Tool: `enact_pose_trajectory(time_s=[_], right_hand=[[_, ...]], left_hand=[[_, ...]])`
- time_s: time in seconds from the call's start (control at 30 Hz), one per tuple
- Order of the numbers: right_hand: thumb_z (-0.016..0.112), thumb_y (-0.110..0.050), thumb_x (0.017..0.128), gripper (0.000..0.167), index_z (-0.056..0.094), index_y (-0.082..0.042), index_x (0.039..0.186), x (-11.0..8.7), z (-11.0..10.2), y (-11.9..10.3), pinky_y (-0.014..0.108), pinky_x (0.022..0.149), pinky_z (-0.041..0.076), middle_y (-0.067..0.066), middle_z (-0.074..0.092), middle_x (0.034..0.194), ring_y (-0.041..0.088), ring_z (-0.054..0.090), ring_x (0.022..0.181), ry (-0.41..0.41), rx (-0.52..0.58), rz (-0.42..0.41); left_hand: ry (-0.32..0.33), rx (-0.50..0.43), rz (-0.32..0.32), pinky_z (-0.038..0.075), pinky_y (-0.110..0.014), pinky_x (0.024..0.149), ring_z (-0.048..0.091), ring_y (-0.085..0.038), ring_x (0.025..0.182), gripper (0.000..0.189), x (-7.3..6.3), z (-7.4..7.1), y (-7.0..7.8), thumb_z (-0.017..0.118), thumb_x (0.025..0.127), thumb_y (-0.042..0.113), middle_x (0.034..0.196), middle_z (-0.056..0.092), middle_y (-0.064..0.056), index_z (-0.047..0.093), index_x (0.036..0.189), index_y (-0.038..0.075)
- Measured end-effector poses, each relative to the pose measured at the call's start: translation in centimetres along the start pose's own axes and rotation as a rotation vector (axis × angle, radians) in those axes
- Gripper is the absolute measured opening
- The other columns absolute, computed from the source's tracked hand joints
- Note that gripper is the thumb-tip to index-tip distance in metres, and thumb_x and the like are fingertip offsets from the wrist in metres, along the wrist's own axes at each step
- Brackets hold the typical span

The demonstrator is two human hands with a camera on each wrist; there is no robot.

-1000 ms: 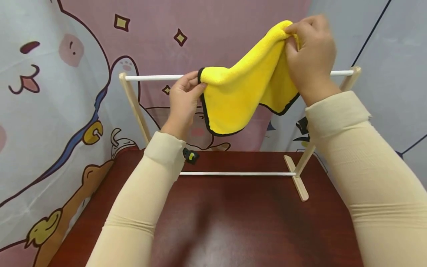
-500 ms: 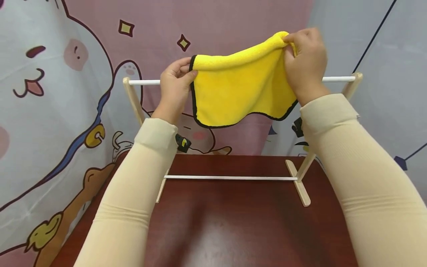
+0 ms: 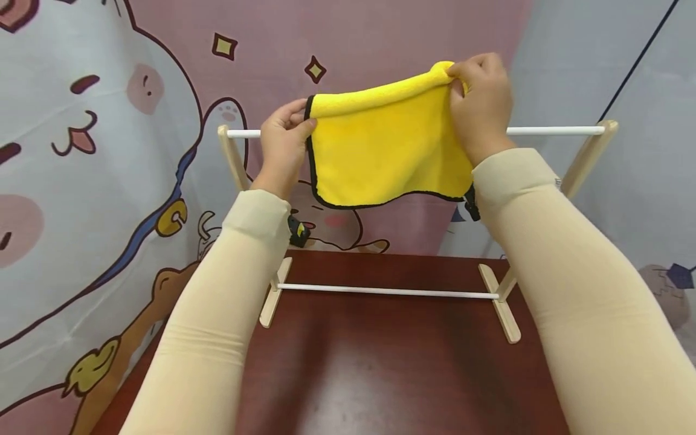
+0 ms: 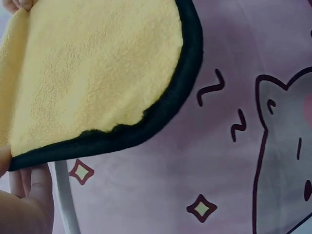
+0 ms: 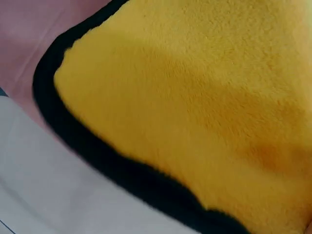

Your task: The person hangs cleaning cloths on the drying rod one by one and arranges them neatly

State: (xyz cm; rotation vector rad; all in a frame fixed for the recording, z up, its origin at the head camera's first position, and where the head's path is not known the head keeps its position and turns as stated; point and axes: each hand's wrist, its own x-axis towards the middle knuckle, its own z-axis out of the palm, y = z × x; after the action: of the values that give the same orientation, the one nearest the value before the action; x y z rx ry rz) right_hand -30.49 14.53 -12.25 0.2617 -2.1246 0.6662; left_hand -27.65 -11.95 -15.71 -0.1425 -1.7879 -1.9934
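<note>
A yellow plush towel (image 3: 380,145) with black edging hangs between my two hands, its top part folded over into a soft roll. My left hand (image 3: 283,142) pinches the towel's left edge near the top, thumb in front and fingers behind. The right hand (image 3: 481,103) grips the upper right corner, a little higher than the left. Behind the towel runs the white top bar (image 3: 554,130) of a rack; the towel hides its middle, so contact cannot be told. In the left wrist view the towel (image 4: 97,68) fills the upper left, and the fingers (image 4: 39,187) show at its edge.
The rack's wooden feet (image 3: 502,311) stand on a dark red-brown table (image 3: 370,374). A lower white bar (image 3: 380,290) joins its two sides. Cartoon-printed cloth (image 3: 380,36) hangs close behind and to the left.
The towel has been drawn straighter, its sagging top now nearly a taut slope. My right hand has come down and left; my left hand has moved slightly left and up. Both keep hold.
</note>
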Motion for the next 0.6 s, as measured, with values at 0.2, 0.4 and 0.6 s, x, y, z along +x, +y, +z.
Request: enact_pose_trajectory(time_s=[0.2, 0.4, 0.6], right_hand=[[0.045, -0.016, 0.100, 0.033, 0.064, -0.009, 0.126, 0.2, 0.5, 0.4, 0.050, 0.102, 0.040, 0.017, 0.053, 0.129, 0.034, 0.048, 0.121, -0.235, -0.106, 0.071], [0.042, -0.031, 0.103, 0.043, 0.053, -0.009, 0.138, 0.2, 0.2, 1.1, 0.059, 0.104, 0.033, 0.021, 0.044, 0.140, 0.040, 0.040, 0.128, -0.493, -0.243, 0.107], [0.040, -0.031, 0.102, 0.043, 0.055, -0.009, 0.137, 0.2, -0.9, 2.0, 0.061, 0.099, 0.036, 0.023, 0.046, 0.138, 0.043, 0.041, 0.125, -0.548, -0.271, 0.090]], left_hand=[[0.013, 0.054, -0.079, 0.051, -0.026, 0.087, 0.061, -0.020, 0.096, 0.031, 0.0, 0.1, -0.8, 0.063, 0.092, 0.001, 0.097, 0.062, -0.005, 0.067, 0.122, 0.008], [0.020, 0.165, -0.159, 0.051, -0.024, 0.077, 0.060, -0.018, 0.088, 0.033, -0.1, -0.3, -1.2, 0.066, 0.092, 0.009, 0.098, 0.060, -0.005, 0.065, 0.124, 0.013], [0.013, 0.151, -0.186, 0.051, -0.024, 0.068, 0.060, -0.016, 0.078, 0.033, -0.3, 0.0, -1.7, 0.066, 0.092, 0.011, 0.093, 0.058, -0.005, 0.063, 0.125, 0.012]])
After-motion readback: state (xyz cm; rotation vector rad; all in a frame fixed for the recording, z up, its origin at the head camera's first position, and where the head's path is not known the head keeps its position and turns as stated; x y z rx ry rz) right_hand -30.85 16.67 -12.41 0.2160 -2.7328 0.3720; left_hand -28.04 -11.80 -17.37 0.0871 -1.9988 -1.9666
